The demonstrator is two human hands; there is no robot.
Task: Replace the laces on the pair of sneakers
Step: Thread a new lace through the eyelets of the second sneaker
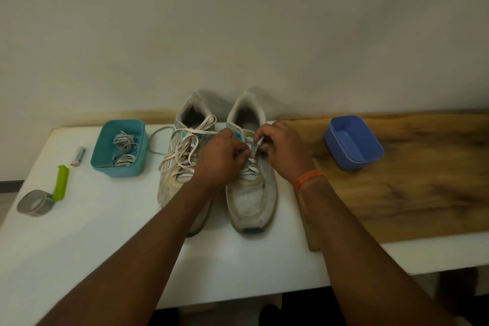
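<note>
A plain pale wall is seen behind a white tabletop [79,233], and on it the pair of worn white mesh sneakers is stood side by side, toes toward the person, heels to the wall, so that the eyelets are faced and easily reached. The right-hand sneaker [250,198] is being worked on: both hands are brought together over its tongue. The left hand [225,156] is curled tight, fingers closed on the flat white lace [248,169] at the upper eyelets, apparently to steady it. The right hand [280,148] is closed too, the lace end [258,141] pinched between thumb and fingertips and held up at a slant, probably so the tip can be drawn through a hole; whether it is being pulled out or fed in cannot be told. An orange band [308,178] is worn at that wrist.

The left-hand sneaker [182,167] is left with its lace slack, loops spilled over the side.

Further out, a teal plastic tub [119,167] is kept near, grey laces [123,149] bundled inside. Beyond lie a small battery [78,156], a green clip [61,182] and a roll of grey tape [34,202]. To the right, a blue plastic tub [353,145] is set on a wooden board [397,193], perhaps for the removed laces.
</note>
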